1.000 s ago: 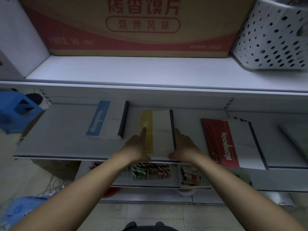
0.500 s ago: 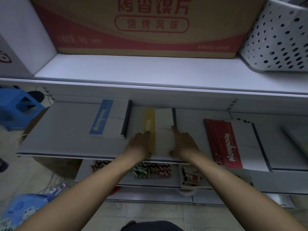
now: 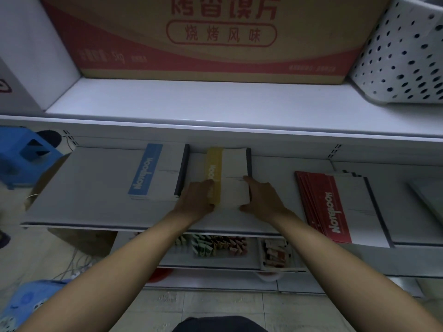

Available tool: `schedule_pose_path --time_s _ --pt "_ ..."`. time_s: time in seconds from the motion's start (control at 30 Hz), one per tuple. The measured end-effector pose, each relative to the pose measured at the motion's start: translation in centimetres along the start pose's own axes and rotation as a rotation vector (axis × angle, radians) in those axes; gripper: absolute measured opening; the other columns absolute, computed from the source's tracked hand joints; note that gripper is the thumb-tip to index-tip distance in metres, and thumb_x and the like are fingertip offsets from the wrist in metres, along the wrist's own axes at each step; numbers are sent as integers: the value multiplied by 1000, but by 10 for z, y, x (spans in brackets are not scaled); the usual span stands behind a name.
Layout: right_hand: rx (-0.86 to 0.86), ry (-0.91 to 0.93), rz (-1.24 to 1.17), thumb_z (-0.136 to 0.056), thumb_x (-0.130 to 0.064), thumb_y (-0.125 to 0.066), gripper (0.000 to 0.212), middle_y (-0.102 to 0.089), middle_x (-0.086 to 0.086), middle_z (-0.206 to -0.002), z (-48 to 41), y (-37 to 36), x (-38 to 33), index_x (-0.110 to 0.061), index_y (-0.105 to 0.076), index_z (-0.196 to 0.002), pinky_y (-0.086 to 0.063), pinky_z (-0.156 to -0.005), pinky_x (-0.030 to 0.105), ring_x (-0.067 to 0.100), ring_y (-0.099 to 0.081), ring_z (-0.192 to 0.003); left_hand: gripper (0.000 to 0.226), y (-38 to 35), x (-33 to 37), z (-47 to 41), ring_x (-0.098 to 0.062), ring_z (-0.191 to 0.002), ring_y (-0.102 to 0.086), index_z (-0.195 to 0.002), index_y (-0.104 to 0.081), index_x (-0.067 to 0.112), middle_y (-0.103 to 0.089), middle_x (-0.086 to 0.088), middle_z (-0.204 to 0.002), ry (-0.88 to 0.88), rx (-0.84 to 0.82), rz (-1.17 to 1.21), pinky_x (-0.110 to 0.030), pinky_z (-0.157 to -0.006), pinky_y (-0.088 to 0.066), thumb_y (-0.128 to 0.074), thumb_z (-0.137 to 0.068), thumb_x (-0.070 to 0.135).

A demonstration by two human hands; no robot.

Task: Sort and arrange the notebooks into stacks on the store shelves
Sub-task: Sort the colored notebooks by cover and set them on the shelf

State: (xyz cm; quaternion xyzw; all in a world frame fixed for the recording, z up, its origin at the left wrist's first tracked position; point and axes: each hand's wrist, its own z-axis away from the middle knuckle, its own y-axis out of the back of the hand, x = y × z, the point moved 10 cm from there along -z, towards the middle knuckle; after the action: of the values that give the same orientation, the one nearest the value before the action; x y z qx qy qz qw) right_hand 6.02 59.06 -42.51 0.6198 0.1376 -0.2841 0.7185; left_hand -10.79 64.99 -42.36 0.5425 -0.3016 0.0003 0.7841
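- Left hand (image 3: 199, 197): lying largely flat, fingers reaching over the yellow band on the left side of the yellow notebook stack (image 3: 233, 168), thumb sitting at the near left corner. It is pressing the stack rather than closing round it.
- Right hand (image 3: 262, 200): also extended, forefinger running along the stack's right edge toward 12 o'clock, thumb resting against the near edge. It is clasping nothing.
- Yellow notebook stack: lying flat on the middle shelf (image 3: 96, 185), bracketed between the two hands at its near end and extending away from them toward 12 o'clock. Its long axis is running 6 to 12 and its dark spine is facing 3 o'clock. Both hands are equally near, one to each side, so any squaring or sliding is likely falling to the pair together, along that axis.
- Blue notebook stack (image 3: 155, 173): lying at 9 o'clock from the hands, just beside the yellow stack and parallel to it.
- Red notebook stack (image 3: 335, 207): lying at 3 o'clock, well apart, with its covers fanning slightly.
- Cardboard box (image 3: 215, 44): standing on the upper shelf (image 3: 215, 101), at 12 o'clock.
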Motion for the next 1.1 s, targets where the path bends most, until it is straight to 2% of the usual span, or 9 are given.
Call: schedule_pose_path --time_s 0.1,0.23,0.33,0.47,0.57,0.73,0.87,1.0,1.1 --pt "31 -41 -9 -64 -34 -92 121 -62 15 -129 -9 2 3 -15 -17 -157 -56 -86 37 30 -64 -108 70 7 1 -5 -31 -120 -63 -148 -48 14 -63 -15 -136 -5 20 15 -34 -92 -52 -80 -85 17" --pt "24 -129 35 -52 -38 -97 103 -61 15 -124 -18 5 9 -8 -43 -135 -55 -85 38 32 -61 -108 80 11 1 -14 -33 -117 -63 -143 -49 7 -62 -17 -132 36 -17 2 -37 -89 -54 -89 -76 22" --pt "-2 -162 69 -49 -42 -97 97 -60 13 -122 -21 2 11 -8 -49 -126 -55 -87 41 30 -60 -108 76 14 0 -19 -34 -115 -63 -135 -55 5 -63 -17 -129 46 -27 -10 -41 -89 -56 -93 -72 23" --pt "-9 -159 41 -56 -29 -96 99 -57 16 -124 -15 1 8 -3 -42 -135 -55 -88 41 33 -58 -112 87 8 -1 -18 -34 -127 -56 -145 -45 4 -55 -18 -140 26 -80 -25 -40 -98 -52 -92 -74 23" --pt "6 -160 23 -63 -21 -92 80 -61 16 -120 -14 2 12 -3 -48 -127 -56 -84 39 31 -60 -107 85 11 0 -18 -35 -126 -57 -146 -44 6 -55 -18 -140 22 -80 -51 -41 -96 -53 -90 -76 20" --pt "6 -167 33 -64 -24 -91 66 -62 13 -117 -13 6 14 -3 -56 -117 -53 -83 35 29 -59 -107 81 13 -1 -17 -33 -125 -56 -145 -46 6 -55 -18 -140 1 -99 -62 -39 -95 -52 -88 -78 22" --pt "-2 -198 -12 -72 -23 -88 67 -59 14 -123 -7 5 15 -2 -52 -123 -50 -85 32 29 -57 -113 89 13 -2 -18 -35 -131 -52 -151 -39 5 -51 -19 -144 -3 -119 -69 -39 -100 -47 -88 -80 26" --pt "-3 -287 -80 -78 -13 -83 84 -48 18 -144 11 14 28 3 -35 -146 -46 -103 39 32 -52 -125 122 5 -2 -18 -33 -147 -36 -163 -10 10 -34 -16 -162 2 -206 -73 -40 -111 -39 -86 -77 51" --pt "64 -353 -196 -82 -10 -81 92 -46 14 -151 34 43 49 -7 -27 -156 -49 -101 35 26 -58 -120 124 4 6 -18 -36 -158 -9 -164 7 17 2 -15 -172 1 -228 -145 -49 -123 -23 -68 -82 72"
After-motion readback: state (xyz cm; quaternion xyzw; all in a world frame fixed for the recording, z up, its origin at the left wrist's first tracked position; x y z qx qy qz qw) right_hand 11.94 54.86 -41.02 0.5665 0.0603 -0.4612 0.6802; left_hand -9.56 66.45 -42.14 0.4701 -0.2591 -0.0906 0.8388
